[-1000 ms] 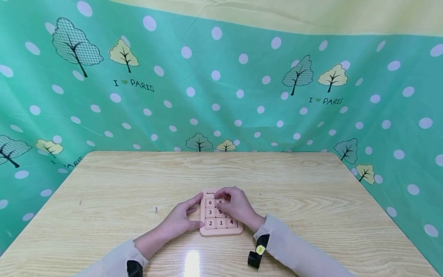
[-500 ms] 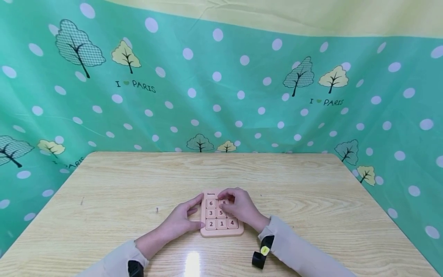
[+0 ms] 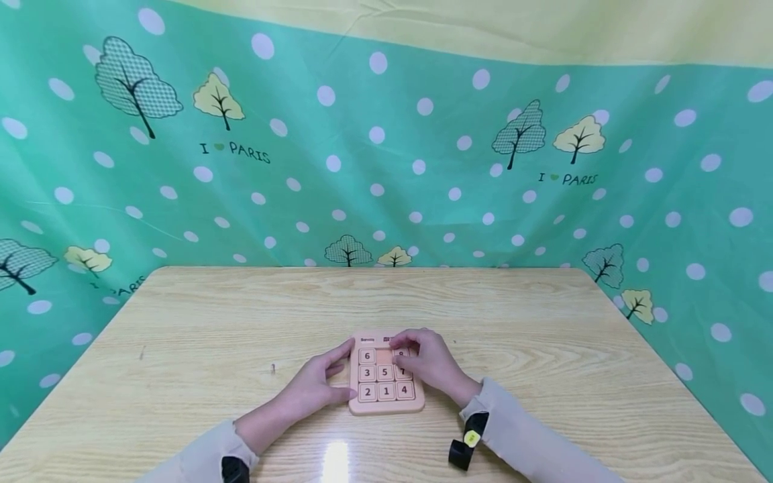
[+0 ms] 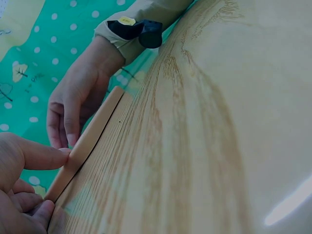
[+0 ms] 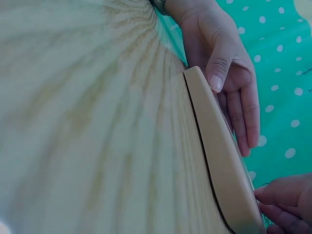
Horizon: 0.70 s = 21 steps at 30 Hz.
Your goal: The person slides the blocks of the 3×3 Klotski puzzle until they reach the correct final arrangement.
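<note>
A peach number slide puzzle (image 3: pixel 388 407) lies flat on the wooden table. My left hand (image 3: pixel 311 384) holds its left side, the thumb at the near corner and the index finger at the far one. In the left wrist view that thumb (image 4: pixel 46 157) presses on the puzzle's rim (image 4: pixel 92 139). My right hand (image 3: pixel 427 360) reaches over the top right part, thumb and index finger pinching the number 8 tile (image 3: pixel 401 353), which they partly cover. Left of this tile an empty slot (image 3: pixel 383 356) shows beside the 6 tile (image 3: pixel 367 356). The 3, 5, 7 and 2, 1, 4 tiles fill the lower rows.
The wooden table (image 3: pixel 241 315) extends around the puzzle on all sides. A green dotted cloth (image 3: pixel 374 168) hangs behind it. Black straps with small cameras (image 3: pixel 461 453) sit on both wrists.
My right hand has slid the 8 tile rightward from the top middle place to the top right, uncovering a slot next to the 6. My left hand has stayed at the puzzle's left edge.
</note>
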Tool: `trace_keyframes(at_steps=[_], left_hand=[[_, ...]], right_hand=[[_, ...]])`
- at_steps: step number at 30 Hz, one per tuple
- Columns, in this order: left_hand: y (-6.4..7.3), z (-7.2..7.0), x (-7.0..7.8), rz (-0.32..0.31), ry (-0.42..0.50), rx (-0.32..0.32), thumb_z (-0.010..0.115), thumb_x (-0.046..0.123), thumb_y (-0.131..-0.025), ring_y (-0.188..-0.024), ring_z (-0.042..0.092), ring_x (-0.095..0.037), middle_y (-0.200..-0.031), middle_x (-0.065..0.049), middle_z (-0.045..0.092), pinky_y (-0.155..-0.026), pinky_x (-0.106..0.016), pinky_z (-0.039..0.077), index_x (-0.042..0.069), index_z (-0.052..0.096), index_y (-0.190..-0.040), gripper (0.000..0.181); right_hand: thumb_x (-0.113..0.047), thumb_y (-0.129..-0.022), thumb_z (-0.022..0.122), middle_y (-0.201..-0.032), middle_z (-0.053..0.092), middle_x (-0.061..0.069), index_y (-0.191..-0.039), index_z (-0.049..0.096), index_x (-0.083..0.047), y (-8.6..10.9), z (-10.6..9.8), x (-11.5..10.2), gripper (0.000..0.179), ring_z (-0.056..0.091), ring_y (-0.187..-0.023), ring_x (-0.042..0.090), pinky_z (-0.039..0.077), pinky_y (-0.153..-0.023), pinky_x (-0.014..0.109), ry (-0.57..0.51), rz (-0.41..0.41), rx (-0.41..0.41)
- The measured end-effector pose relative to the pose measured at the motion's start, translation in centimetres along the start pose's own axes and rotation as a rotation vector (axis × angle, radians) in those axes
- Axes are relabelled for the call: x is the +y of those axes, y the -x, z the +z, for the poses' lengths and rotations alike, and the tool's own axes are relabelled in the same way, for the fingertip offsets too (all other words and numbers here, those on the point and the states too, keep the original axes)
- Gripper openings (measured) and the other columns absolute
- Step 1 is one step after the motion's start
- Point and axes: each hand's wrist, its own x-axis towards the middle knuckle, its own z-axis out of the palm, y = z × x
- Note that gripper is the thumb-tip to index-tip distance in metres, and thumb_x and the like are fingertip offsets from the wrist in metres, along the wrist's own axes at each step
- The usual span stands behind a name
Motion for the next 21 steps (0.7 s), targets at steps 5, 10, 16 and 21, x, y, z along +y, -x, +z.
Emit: trace_keyframes(at_steps=[5,10,16,21], left_hand=[[0.0,0.0,0.1,-0.003,0.002,0.004,0.076,0.01,-0.075,-0.13,0.036,-0.044,-0.151,-0.019,0.028,-0.11,-0.047,0.033,0.001,0.027,-0.147,0.087],[0.0,0.0,-0.1,-0.014,0.004,0.01,0.076,0.009,-0.074,-0.13,0.037,-0.043,-0.151,-0.019,0.028,-0.109,-0.045,0.035,0.002,0.028,-0.147,0.087],[0.0,0.0,-0.2,-0.009,0.012,0.005,0.076,0.009,-0.075,-0.131,0.035,-0.043,-0.152,-0.018,0.027,-0.11,-0.046,0.033,0.002,0.027,-0.147,0.087],[-0.1,0.0,0.0,0.011,0.004,-0.006,0.075,0.01,-0.076,-0.131,0.036,-0.042,-0.151,-0.019,0.028,-0.11,-0.046,0.033,0.002,0.027,-0.147,0.086]], right_hand=[[-0.006,-0.08,0.072,-0.095,0.067,-0.001,-0.097,0.071,-0.009,0.0,-0.1,0.1,0.018,0.05,-0.086,0.015,0.045,-0.073,0.023,-0.01,0.003,-0.009],[-0.007,-0.08,0.073,-0.099,0.068,0.002,-0.1,0.07,-0.007,0.0,0.2,0.2,0.02,0.056,-0.092,0.018,0.049,-0.081,0.028,-0.07,0.003,-0.028],[-0.004,-0.081,0.07,-0.102,0.068,0.013,-0.105,0.067,0.002,0.3,-0.1,-2.8,0.024,0.06,-0.097,0.028,0.051,-0.087,0.04,-0.172,-0.001,-0.071],[0.002,-0.083,0.066,-0.106,0.066,0.021,-0.107,0.064,0.008,0.5,-0.3,-5.1,0.025,0.06,-0.099,0.035,0.053,-0.087,0.041,-0.22,0.008,-0.104]])
